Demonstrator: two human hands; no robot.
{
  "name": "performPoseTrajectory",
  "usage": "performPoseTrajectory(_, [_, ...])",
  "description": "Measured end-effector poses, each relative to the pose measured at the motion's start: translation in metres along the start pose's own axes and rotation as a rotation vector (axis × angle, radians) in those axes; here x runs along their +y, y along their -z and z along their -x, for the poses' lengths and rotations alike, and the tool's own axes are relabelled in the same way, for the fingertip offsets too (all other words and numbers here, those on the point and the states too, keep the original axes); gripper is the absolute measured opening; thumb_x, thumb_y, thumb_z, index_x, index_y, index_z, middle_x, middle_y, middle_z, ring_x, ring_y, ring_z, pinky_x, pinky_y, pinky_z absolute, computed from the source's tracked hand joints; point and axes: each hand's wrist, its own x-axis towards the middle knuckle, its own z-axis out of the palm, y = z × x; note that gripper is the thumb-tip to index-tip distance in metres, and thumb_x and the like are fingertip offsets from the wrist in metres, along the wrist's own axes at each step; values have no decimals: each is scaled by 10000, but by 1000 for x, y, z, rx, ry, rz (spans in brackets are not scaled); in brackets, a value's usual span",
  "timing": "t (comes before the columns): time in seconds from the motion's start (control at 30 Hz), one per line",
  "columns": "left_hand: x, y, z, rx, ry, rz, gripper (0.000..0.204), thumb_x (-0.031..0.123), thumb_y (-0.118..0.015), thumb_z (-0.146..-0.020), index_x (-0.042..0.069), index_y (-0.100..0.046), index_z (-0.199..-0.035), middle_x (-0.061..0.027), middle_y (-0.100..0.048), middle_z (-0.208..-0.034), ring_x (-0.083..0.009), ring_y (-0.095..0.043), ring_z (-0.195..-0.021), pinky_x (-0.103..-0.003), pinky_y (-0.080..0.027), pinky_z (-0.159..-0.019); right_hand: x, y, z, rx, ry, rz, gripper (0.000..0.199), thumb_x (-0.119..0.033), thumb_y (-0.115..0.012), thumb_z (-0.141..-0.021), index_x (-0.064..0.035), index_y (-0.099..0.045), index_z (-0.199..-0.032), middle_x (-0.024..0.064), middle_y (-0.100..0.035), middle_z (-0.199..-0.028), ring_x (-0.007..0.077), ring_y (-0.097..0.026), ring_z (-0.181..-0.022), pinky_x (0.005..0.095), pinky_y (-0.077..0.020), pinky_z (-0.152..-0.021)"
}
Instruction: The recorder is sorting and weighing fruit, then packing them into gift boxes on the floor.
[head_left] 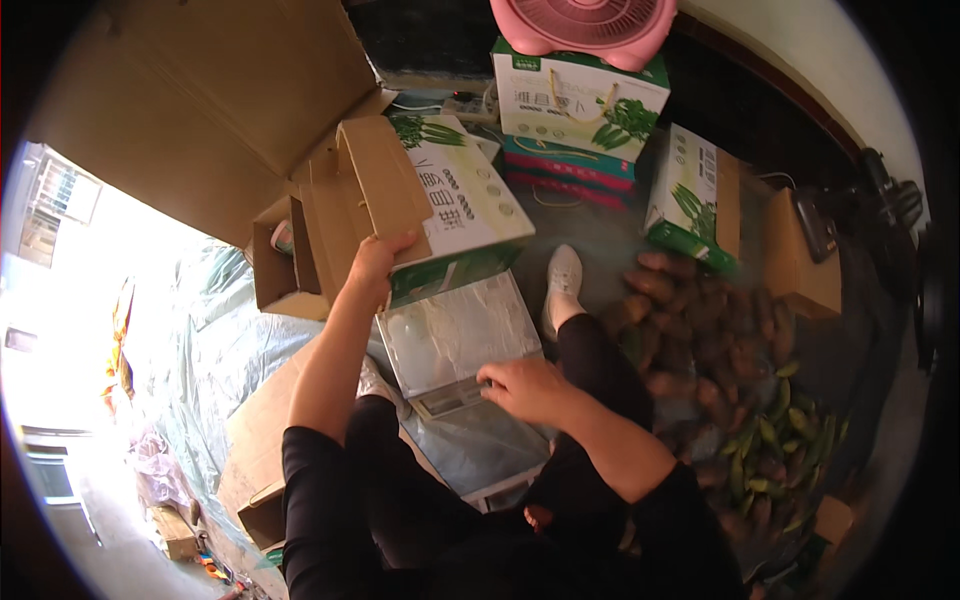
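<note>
My left hand (376,268) is closed on the cardboard flap of a white and green carton (462,195), with its thumb lying on the brown flap. The carton is tilted and printed with vegetables; its brown flaps stand out at the left. Just below it, in front of me, sits a flat, pale metal platform (460,335), seemingly a scale, with a narrow panel along its near edge. Over the platform's near right corner, my right hand (530,390) has its fingers curled together. Whatever may be between those fingertips is hidden.
A brown pile of roots or tubers (690,320) lies at the right, with green pods (780,440) nearer. Behind are a pink fan (590,25) on a gift carton (580,105) and another carton (690,195). A large open cardboard box (200,100) stands far left, above plastic sheeting (215,340).
</note>
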Motion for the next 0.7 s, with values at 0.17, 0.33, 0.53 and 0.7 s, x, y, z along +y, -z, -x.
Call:
performPoseTrajectory(0.17, [-1, 8, 77, -64, -83, -461, 321, 90, -659, -785, -84, -604, -1050, -135, -660, -943, -209, -634, -819, -330, -509, -736, 11, -11, -1, 98, 21, 29, 212, -254, -600, -821, -95, -611, -959, 130, -655, -884, 323, -625, -843, 437, -475, -717])
performPoseTrajectory(0.33, [-13, 28, 122, -169, -224, -1015, 358, 197, -688, -731, -32, -645, -1001, -131, -678, -849, -178, -645, -794, -307, -501, -731, 21, -28, -5, 127, -18, -10, 200, -247, -603, -814, -93, -623, -940, 130, -656, -891, 323, -623, -852, 434, -477, -726])
performPoseTrajectory(0.53, [-43, 61, 151, -208, -365, -1524, 339, 270, -694, -688, 46, -671, -942, -175, -652, -897, -364, -608, -882, -435, -477, -779, -3, 2, 27, 168, 140, -107, 209, -192, -599, -824, -45, -626, -971, 134, -658, -872, 263, -639, -821, 345, -488, -738])
performPoseTrajectory(0.7, [-66, 95, 167, -210, -290, -1912, 239, 200, -608, -738, 135, -689, -954, -139, -634, -944, -314, -592, -958, -434, -438, -849, -2, 49, 77, 355, 219, -224, 185, -154, -598, -871, -34, -628, -1008, 75, -663, -884, 154, -620, -820, 290, -484, -744])
